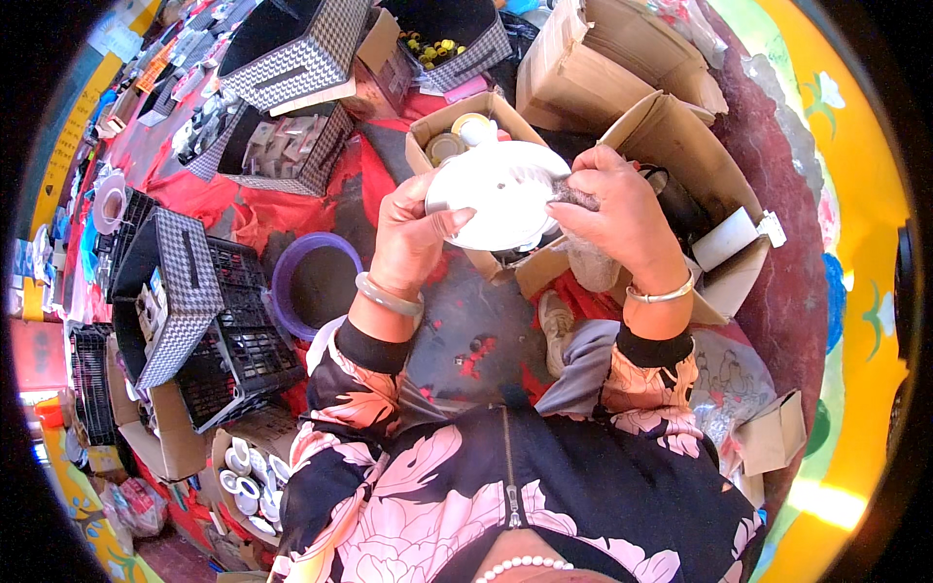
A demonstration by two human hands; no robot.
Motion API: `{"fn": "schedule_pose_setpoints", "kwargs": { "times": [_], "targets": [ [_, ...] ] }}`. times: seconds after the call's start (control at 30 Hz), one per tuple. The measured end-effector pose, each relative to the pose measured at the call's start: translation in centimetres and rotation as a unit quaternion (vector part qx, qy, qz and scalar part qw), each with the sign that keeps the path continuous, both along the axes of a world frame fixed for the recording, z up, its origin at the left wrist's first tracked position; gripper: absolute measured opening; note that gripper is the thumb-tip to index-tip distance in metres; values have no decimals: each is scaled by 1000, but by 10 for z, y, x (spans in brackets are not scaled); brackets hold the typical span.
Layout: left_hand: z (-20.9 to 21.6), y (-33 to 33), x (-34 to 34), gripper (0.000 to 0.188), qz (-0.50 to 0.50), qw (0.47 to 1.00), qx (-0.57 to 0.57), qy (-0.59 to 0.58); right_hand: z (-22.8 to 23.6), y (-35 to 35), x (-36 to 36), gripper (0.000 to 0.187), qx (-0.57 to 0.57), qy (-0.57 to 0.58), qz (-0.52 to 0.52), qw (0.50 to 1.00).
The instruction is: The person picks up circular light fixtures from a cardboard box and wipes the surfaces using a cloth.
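A round white disc (pixel 498 204) with a small dark spot near its middle is held up in front of me, over an open cardboard box. My left hand (pixel 408 225) grips its left edge, thumb on top and fingers underneath. At the disc's right edge, my right hand (pixel 622 206) pinches a crumpled, greyish, see-through piece (pixel 577 197) that looks like plastic film. Whether the right fingers also touch the disc is hard to see. Below that hand hangs a pale, clear bag-like piece (pixel 591 262). Round yellow and white pieces (pixel 473 130) lie in the box behind the disc.
Cardboard boxes (pixel 671 136) stand at the right, one with a white cylinder (pixel 724 239). To the left are a purple tub (pixel 282 282), a black crate (pixel 248 330) and checked bins (pixel 292 73). A box of white round pieces (pixel 251 481) sits at lower left.
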State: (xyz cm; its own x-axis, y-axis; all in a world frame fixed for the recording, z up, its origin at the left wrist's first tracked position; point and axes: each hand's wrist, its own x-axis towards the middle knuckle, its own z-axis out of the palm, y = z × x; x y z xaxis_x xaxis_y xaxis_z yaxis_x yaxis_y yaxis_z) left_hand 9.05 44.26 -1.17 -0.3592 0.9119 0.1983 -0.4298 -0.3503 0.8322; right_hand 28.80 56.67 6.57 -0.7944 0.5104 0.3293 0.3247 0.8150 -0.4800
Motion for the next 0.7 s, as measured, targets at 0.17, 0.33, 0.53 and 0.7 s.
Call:
{"fn": "schedule_pose_setpoints", "kwargs": {
  "times": [0.17, 0.33, 0.53, 0.7],
  "targets": [
    [5, 6, -8, 43, -47, 998, -25, -21, -13, 5, -2, 15, -154, 131, -28, 979],
    [7, 3, 5, 43, -39, 995, -64, 71, -12, -8, -15, 14, -20, 60, -104, 993],
    [8, 4, 7, 41, -58, 995, -74, 34, -15, -8, -21, 15, -126, 124, -34, 984],
    [6, 4, -3, 41, -47, 996, -39, -68, -7, 13, -1, 18, -153, 175, -90, 968]
  ]
}}
